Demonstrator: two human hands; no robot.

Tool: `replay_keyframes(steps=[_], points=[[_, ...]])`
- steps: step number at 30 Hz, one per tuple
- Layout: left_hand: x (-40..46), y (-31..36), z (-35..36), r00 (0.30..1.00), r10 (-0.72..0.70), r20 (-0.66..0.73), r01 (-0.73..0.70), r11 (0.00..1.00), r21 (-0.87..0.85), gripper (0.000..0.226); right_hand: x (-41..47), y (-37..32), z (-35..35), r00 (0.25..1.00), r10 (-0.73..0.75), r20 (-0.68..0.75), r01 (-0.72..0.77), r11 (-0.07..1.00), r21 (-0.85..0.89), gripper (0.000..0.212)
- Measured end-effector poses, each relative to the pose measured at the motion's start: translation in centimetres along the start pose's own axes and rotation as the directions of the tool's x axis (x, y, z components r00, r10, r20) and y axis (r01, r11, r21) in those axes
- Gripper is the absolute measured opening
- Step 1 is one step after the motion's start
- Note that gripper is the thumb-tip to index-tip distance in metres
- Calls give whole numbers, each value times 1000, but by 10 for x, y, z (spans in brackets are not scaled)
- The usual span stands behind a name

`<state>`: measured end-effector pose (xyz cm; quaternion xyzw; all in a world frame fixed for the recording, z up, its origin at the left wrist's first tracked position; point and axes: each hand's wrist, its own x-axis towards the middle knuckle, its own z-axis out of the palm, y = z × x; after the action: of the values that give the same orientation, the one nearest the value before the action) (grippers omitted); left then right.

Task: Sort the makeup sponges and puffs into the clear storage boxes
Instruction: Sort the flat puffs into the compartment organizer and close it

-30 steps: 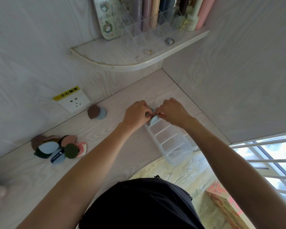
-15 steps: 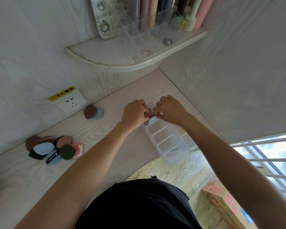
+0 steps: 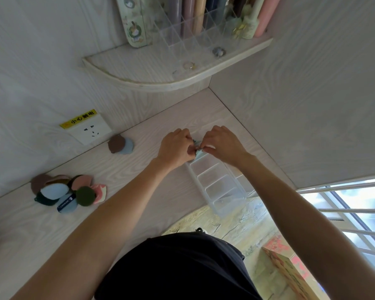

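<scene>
a person's left hand [image 3: 178, 148] and right hand [image 3: 222, 142] meet over the far end of a clear box [image 3: 220, 185] on the bench [image 3: 139, 169], both pinched together on a small pale-blue puff [image 3: 199, 153], seemingly folding it so it fits the narrow end compartment; little of it shows between the fingers. the box lies near the corner, its nearer compartments looking empty, probably kept close so each piece can be dropped straight in. most of the work looks to be ahead: a pile of puffs [image 3: 67, 191] sits well apart on the left of the bench, and two more puffs [image 3: 120, 144] lie just below a wall socket [image 3: 89, 131]. a shelf [image 3: 160, 81] above carries an organiser [image 3: 182, 29] of tubes.
</scene>
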<state>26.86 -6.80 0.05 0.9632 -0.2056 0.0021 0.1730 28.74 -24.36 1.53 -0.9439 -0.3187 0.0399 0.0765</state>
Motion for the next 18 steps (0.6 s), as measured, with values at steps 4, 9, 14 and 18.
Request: replay_keyframes(steps=[4,9,14,18], points=[[-5,-5,7,998,-11,-58,13,1000,28,16,8,-4,-1,999,-15,28,17,997,-76,16],[-13,-7,15,997,-41,-73,43,999,25,13,9,-7,-1,992,-19,124,27,997,-71,20],[-16,-11,14,996,18,-91,-16,1000,26,11,11,-12,-1,984,-33,172,42,998,-44,14],[-18,-8,16,994,-6,-108,8,1000,17,9,27,-14,-2,964,-73,256,123,975,-186,10]])
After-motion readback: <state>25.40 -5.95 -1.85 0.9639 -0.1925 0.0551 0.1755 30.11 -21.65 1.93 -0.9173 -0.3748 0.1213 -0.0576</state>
